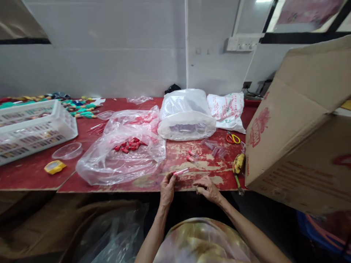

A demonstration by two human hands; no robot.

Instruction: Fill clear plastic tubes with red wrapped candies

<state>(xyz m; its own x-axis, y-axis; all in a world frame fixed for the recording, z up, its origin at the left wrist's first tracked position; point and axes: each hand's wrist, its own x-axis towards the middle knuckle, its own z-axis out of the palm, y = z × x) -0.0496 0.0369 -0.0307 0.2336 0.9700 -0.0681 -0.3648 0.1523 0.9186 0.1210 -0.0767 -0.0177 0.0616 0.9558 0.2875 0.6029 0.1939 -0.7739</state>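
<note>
My left hand point(166, 187) pinches a clear tube point(182, 171) at its red end, above the front edge of the red table. To its right is my right hand point(208, 187), fingers loosely bent and apart, with nothing visible in them. Beyond the hands lie a couple of clear tubes with red caps point(190, 158). Several bare clear tubes point(215, 148) are scattered farther back to the right. Left of my hands, an open clear plastic bag point(95, 168) holds a heap of small red caps point(130, 145).
A large cardboard box point(290, 120) stands at the right, beside a banana point(239, 163) and yellow-handled scissors point(233, 138). White plastic bags point(189, 106) sit at the back. On the left are a white basket point(59, 126), a round clear lid point(67, 151) and a yellow tape roll point(55, 167).
</note>
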